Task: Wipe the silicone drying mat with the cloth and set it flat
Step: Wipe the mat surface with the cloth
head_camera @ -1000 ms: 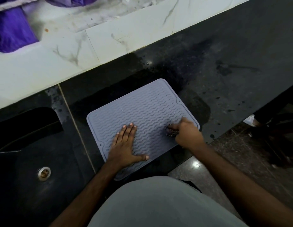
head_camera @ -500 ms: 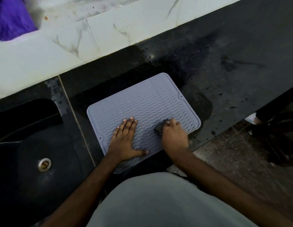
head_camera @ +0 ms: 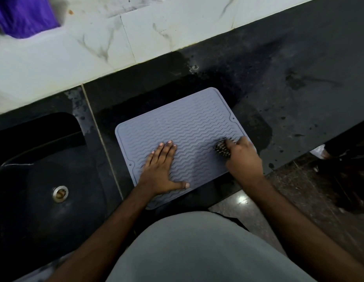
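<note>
A grey silicone drying mat with a wavy ribbed surface lies flat on the black stone counter, its near corner hanging slightly over the counter's front edge. My left hand presses flat on the mat's near left part, fingers straight and thumb spread out. My right hand grips a small bunched, dark patterned cloth and holds it against the mat near its right edge. Most of the cloth is hidden under my fingers.
A black sink with a metal drain is set into the counter left of the mat. A white marble wall runs behind, with purple fabric at the top left. Wet patches darken the counter around the mat. The floor lies to the right.
My right hand with the cloth slid left toward the mat's middle, then back to the right edge. My left hand stayed pressed in place.
</note>
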